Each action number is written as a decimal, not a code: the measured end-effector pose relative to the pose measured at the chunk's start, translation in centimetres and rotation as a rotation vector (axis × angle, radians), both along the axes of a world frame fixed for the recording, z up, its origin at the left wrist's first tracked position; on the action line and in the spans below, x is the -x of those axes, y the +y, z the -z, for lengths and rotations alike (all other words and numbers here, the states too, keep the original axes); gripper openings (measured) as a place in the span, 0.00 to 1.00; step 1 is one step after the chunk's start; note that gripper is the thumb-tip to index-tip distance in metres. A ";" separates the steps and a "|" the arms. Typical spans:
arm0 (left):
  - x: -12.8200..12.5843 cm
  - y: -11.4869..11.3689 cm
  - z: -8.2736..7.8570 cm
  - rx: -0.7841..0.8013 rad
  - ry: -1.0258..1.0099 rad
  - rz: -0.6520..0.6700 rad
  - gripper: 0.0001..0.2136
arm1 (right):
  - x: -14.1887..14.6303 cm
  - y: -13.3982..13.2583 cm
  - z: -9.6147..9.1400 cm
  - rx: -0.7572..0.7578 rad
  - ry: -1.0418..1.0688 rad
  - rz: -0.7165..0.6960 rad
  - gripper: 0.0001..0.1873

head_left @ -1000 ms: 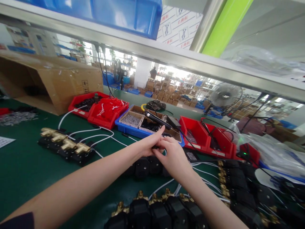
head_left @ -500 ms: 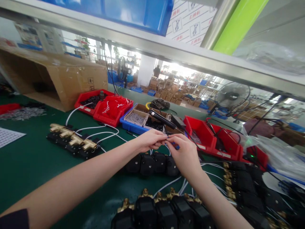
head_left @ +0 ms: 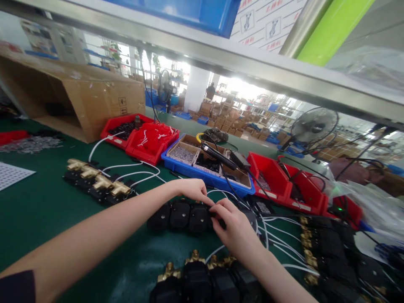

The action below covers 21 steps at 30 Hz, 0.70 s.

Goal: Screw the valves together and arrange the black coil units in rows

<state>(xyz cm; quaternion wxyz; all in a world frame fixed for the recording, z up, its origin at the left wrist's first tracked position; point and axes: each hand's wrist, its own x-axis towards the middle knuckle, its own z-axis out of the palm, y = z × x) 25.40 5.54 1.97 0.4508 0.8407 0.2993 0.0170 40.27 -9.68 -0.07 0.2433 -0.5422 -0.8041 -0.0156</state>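
Note:
My left hand [head_left: 192,190] and my right hand [head_left: 234,223] meet over a row of black valve parts [head_left: 179,215] lying on the green mat [head_left: 38,210]. The fingertips of both hands are pinched together at the right end of that row, on a small piece I cannot make out. White wires [head_left: 277,235] run off to the right of my right hand. In front of me a second row of black units with brass fittings [head_left: 205,280] lies near the bottom edge.
A blue tray [head_left: 206,176] with an electric screwdriver [head_left: 217,155] sits behind my hands. Red bins [head_left: 139,141] stand left and right of it. Brass valves [head_left: 94,183] lie at left, a cardboard box [head_left: 78,101] behind them, more black units [head_left: 328,248] at right.
Both hands rose together toward the blue tray, then came down toward me onto the right end of the black row. The view shifted slightly.

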 end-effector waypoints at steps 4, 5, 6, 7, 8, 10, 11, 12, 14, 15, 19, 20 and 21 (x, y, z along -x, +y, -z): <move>-0.1 -0.1 0.5 -0.033 0.028 0.052 0.18 | 0.2 0.2 1.0 -0.016 -0.054 -0.003 0.08; -0.1 -0.1 0.6 -0.034 0.032 0.062 0.18 | 0.1 0.3 1.1 -0.022 -0.065 0.000 0.07; -0.1 -0.2 0.6 -0.032 0.034 0.073 0.18 | 0.1 0.4 1.1 -0.028 -0.075 0.001 0.07; -0.1 -0.2 0.6 -0.028 0.036 0.083 0.17 | 0.0 0.4 1.1 -0.033 -0.083 -0.001 0.06; 0.0 -0.1 0.7 -0.022 0.036 0.092 0.16 | -0.1 0.4 1.1 -0.037 -0.091 -0.005 0.06; 0.1 -0.1 0.7 -0.010 0.035 0.102 0.16 | -0.2 0.4 1.0 -0.044 -0.109 -0.015 0.06; 0.2 -0.1 0.8 -0.006 0.035 0.102 0.16 | -0.3 0.4 1.0 -0.047 -0.121 -0.022 0.07; 0.2 -0.1 0.8 -0.004 0.036 0.099 0.17 | -0.4 0.4 0.9 -0.051 -0.133 -0.030 0.07; 0.2 -0.2 0.8 -0.004 0.040 0.085 0.18 | -0.5 0.5 0.9 -0.061 -0.160 -0.045 0.07; 0.2 -0.2 0.7 -0.004 0.042 0.076 0.18 | -0.6 0.5 0.9 -0.066 -0.173 -0.052 0.07; 0.1 -0.5 0.4 0.000 0.044 0.038 0.20 | -0.9 0.7 0.9 -0.087 -0.214 -0.063 0.05; 0.1 -0.6 0.4 0.000 0.042 0.029 0.21 | -1.0 0.7 1.0 -0.092 -0.219 -0.062 0.04; 0.1 -0.7 0.3 -0.001 0.040 0.020 0.22 | -1.0 0.7 1.0 -0.095 -0.221 -0.060 0.04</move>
